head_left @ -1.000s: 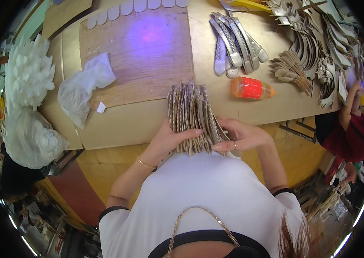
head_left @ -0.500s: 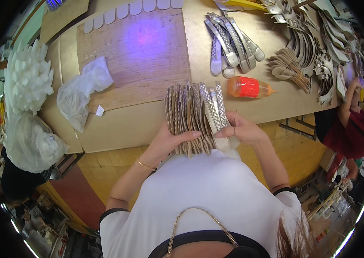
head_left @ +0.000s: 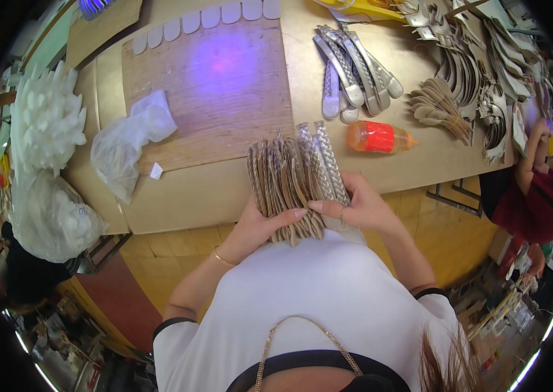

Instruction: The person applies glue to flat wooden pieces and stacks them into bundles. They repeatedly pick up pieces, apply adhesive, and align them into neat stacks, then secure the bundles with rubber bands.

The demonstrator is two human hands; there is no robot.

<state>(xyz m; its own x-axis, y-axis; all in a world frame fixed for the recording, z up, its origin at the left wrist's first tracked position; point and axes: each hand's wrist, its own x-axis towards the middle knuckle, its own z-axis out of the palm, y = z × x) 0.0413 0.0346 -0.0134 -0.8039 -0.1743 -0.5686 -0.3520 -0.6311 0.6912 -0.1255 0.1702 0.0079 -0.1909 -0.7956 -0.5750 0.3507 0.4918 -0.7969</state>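
Observation:
A thick bundle of braided straps [head_left: 283,179], their tan undersides and edges showing, stands fanned at the table's near edge, against my shirt front. My left hand [head_left: 258,227] is closed round its left side, thumb laid across the near ends. On the right, my right hand [head_left: 363,208] grips the silver braided straps [head_left: 331,163] at the bundle's end, with its thumb pressed on the straps near the middle. The fingers beneath the bundle are mostly hidden. Beyond my right hand lies a squeeze bottle [head_left: 380,137] with a red label and orange tip.
A wooden board [head_left: 204,111] lies ahead, with pale rounded pieces [head_left: 191,21] along its far edge. Loose silver straps [head_left: 355,72] and tan bundled pieces [head_left: 440,108] lie right. Left are a plastic bag [head_left: 126,147] and white knobbly pieces [head_left: 48,117]. Another person [head_left: 531,202] is at far right.
My right thumb has moved left from the silver straps' near ends onto the bundle's middle. The silver straps now stand closer to the rest, and the bundle has tilted slightly.

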